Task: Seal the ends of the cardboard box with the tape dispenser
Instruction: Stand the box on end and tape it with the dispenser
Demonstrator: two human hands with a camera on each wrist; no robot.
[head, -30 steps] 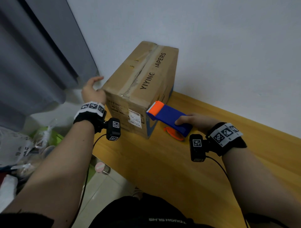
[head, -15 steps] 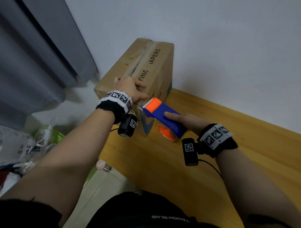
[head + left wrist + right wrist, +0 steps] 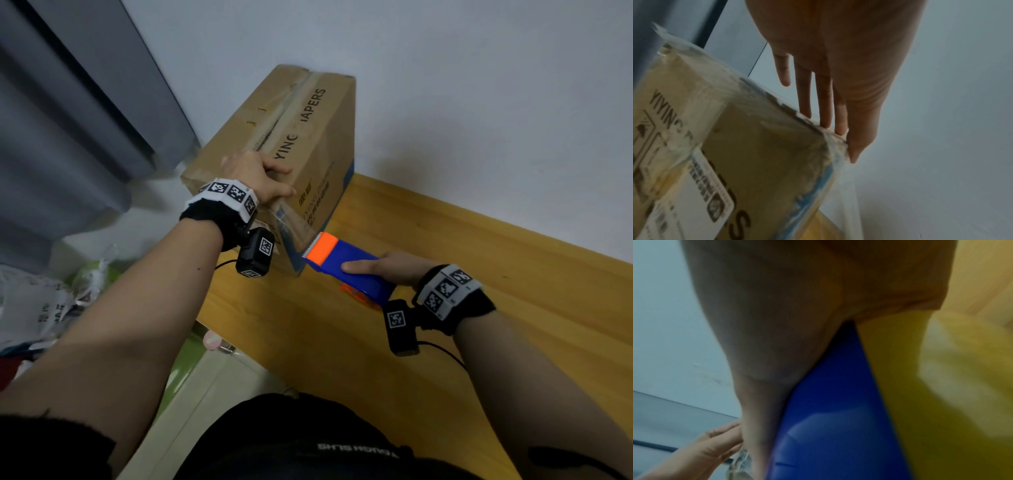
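A brown cardboard box [image 3: 308, 144] stands at the far left end of the wooden table [image 3: 462, 260], against the wall. My left hand [image 3: 255, 178] lies on its top near corner, straight fingers [image 3: 824, 100] pressing the taped edge of the box [image 3: 756, 146]. My right hand [image 3: 387, 269] grips the blue and orange tape dispenser [image 3: 346, 263], just off the box's near lower corner. A strip of clear tape [image 3: 291, 222] runs from under my left hand down to the dispenser's toothed end. The right wrist view shows the blue dispenser [image 3: 828, 418] under my palm.
A grey curtain [image 3: 68, 120] hangs at the left and a white wall [image 3: 479, 102] stands behind the box. Beyond the table's left edge, the floor holds plastic bags [image 3: 41, 308] and a small pink-topped item [image 3: 214, 341].
My left hand went from the box's left side onto its top near corner. My right hand drew the dispenser down and away from the top edge, pulling out tape.
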